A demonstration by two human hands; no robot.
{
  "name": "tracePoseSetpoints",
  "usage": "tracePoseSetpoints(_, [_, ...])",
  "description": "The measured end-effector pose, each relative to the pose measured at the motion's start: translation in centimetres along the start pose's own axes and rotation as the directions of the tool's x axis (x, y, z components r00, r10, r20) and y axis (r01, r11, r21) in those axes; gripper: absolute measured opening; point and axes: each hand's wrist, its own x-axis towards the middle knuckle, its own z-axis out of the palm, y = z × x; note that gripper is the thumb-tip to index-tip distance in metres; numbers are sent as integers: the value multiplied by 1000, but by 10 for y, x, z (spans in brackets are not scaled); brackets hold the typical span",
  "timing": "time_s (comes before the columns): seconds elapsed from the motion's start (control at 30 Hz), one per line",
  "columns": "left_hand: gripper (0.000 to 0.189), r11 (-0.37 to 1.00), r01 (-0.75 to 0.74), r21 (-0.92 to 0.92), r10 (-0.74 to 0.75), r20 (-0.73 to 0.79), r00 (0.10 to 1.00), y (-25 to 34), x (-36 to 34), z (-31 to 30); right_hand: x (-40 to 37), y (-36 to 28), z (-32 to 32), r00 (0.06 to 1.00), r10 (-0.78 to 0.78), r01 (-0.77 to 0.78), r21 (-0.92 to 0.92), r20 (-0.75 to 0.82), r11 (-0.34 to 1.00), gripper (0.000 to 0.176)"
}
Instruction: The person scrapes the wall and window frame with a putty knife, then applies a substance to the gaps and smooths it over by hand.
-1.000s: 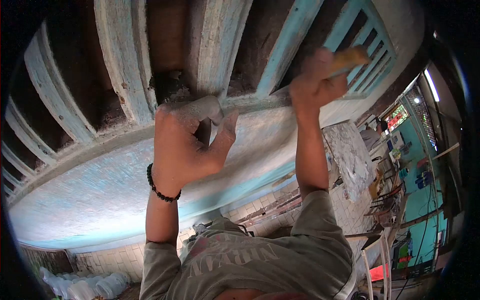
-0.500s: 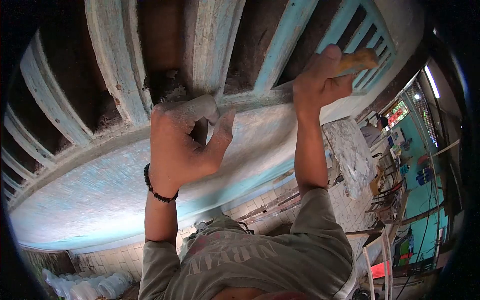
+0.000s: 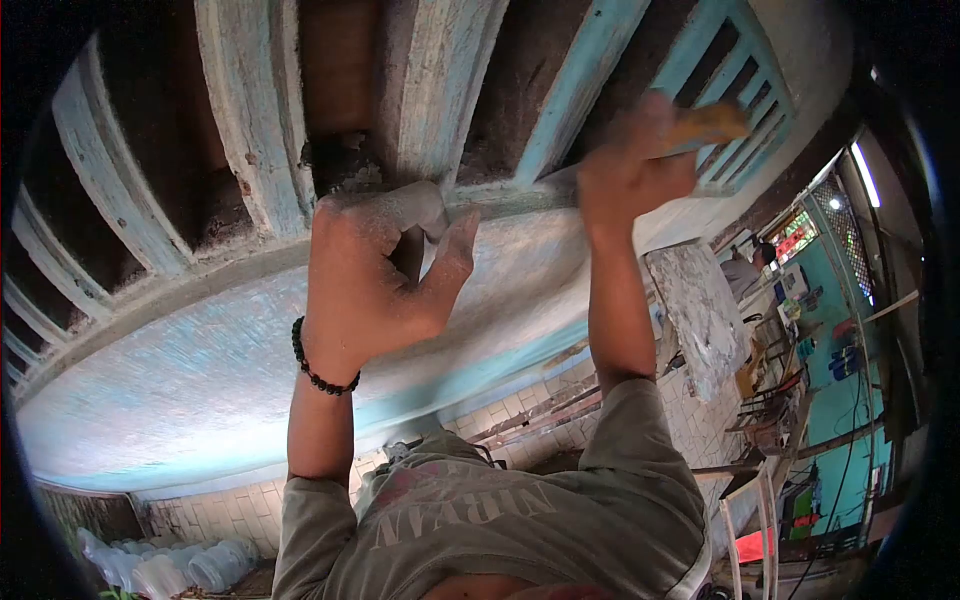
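Observation:
A curved blue and whitish painted structure (image 3: 230,350) with upright slats (image 3: 450,90) fills the upper view, its paint worn. My left hand (image 3: 385,270), dusty and with a black bead bracelet (image 3: 312,368) at the wrist, rests at the ledge below the slats. Its fingers curl toward the thumb; whether they hold anything is hidden. Farther right, my right hand (image 3: 635,175) is closed around a tool with a yellowish-brown handle (image 3: 712,124). The hand is blurred, and a thin part of the tool seems to lie along the ledge.
Right of the structure is a mottled grey slab (image 3: 695,310). Beyond it another person (image 3: 745,270) is near a cluttered area with chairs (image 3: 765,425). At the lower left lie clear plastic containers (image 3: 175,565). A pale frame (image 3: 765,530) stands at the lower right.
My right hand has shifted slightly left and down with the tool. The slats and my left hand appear slightly farther right in the view.

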Motion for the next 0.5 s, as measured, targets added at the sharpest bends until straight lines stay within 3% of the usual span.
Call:
tracePoseSetpoints(0.03, [27, 1000, -3, -15, 3, -16, 1000, 0, 1, 2, -4, -1, 4, 999, -54, 54, 4, 3, 999, 46])
tracePoseSetpoints(0.13, [26, 998, -20, -53, 18, -40, 999, -5, -1, 6, 10, 4, -8, 998, 17, -24, -116, -56, 993, 45])
tracePoseSetpoints(0.23, [26, 999, -40, 10, 40, -29, 999, -3, -1, 3, 9, 12, -8, 994, 46, -41, 49, -101, 998, 44])
tracePoseSetpoints(0.33, [26, 998, -53, 45, 54, -21, 998, 1, 1, 3, 14, 10, -13, 998, -54, 53, -35, -32, 998, 40])
tracePoseSetpoints(0.43, [27, 999, -17, 44, 18, -10, 1000, 5, 1, 2, 27, -7, -2, 985, 142, -134, 82, -98, 988, 41])
tracePoseSetpoints(0.5, [28, 999, -13, 48, 14, -18, 1000, 5, 1, 1, 1, 3, 1, 997, 78, -78, 27, -16, 997, 41])
